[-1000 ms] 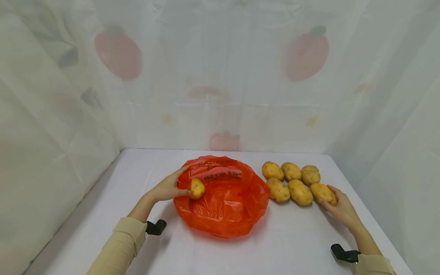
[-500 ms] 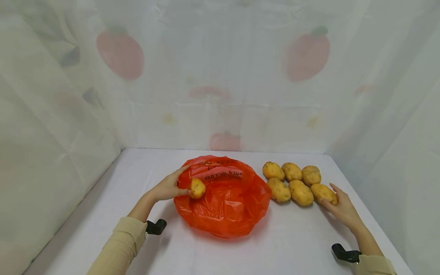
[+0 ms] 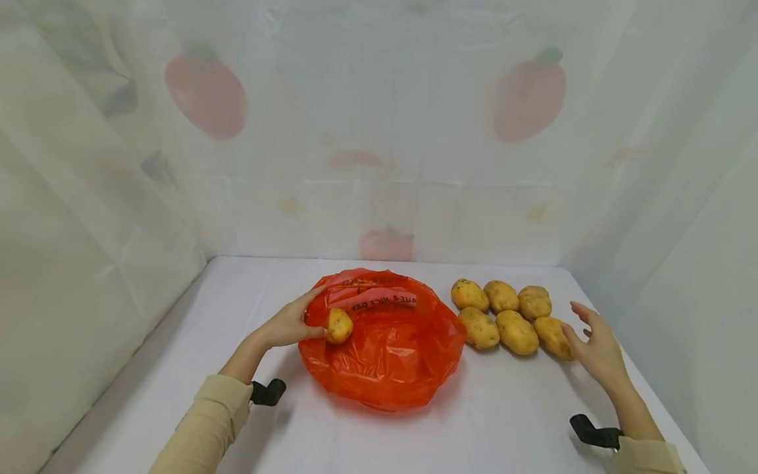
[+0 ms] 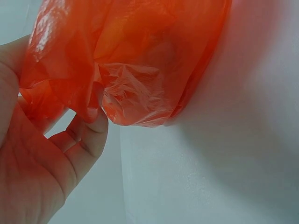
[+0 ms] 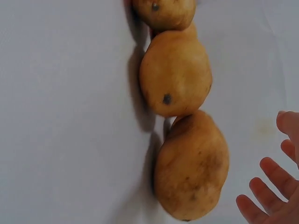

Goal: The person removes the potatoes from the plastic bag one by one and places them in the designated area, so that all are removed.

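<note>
A red plastic bag (image 3: 403,359) lies with its mouth spread wide on the white table. My left hand (image 3: 287,327) grips the bag's left edge, thumb over the rim and fingers behind the film. Just past that thumb, inside the mouth, sits a yellow potato (image 3: 340,326). In the left wrist view, the left hand (image 4: 42,168) has its fingers curled against the bag (image 4: 145,42). My right hand (image 3: 603,352) is spread beside the rightmost front potato (image 3: 552,336), holding nothing. The right wrist view shows that potato (image 5: 192,168) apart from the fingertips.
Two rows of three potatoes stand right of the bag, with a back-row potato (image 3: 470,294) and a front-row potato (image 3: 478,328) nearest it. A pale curtain (image 3: 450,131) with faint fruit prints closes off the table's back and sides.
My right hand has let go of the rightmost front potato and moved back to the right, fingers spread. The left hand, bag and potato in it have stayed put.
</note>
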The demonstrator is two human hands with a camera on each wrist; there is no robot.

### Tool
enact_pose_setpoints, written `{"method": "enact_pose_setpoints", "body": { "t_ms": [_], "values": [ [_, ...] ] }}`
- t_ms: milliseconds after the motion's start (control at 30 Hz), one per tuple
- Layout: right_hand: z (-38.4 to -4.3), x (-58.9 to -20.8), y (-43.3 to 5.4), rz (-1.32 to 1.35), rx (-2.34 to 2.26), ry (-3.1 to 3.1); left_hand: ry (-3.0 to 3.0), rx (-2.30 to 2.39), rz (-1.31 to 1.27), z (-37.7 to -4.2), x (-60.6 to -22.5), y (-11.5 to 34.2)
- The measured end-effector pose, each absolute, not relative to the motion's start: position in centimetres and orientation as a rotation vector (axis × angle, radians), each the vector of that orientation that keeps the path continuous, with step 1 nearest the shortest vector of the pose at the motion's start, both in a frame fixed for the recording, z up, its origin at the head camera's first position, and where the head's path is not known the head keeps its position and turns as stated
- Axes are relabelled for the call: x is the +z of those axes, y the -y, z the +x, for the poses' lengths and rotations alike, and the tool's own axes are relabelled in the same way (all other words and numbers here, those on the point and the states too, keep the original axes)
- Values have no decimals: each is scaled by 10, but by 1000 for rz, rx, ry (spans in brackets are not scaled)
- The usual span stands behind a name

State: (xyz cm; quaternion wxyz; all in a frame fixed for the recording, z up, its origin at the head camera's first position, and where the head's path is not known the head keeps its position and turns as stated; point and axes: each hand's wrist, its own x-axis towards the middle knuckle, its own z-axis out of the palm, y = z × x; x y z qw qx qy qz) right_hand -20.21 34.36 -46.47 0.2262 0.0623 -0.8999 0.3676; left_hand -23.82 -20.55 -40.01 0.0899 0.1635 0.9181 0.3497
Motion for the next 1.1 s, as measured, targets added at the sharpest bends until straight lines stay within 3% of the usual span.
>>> {"method": "enact_pose_setpoints", "body": {
  "t_ms": [1100],
  "values": [
    [-194, -410, -267, 544, 1145, 2433, -2743, 1035, 534, -238, -400, 209]
  ]
}}
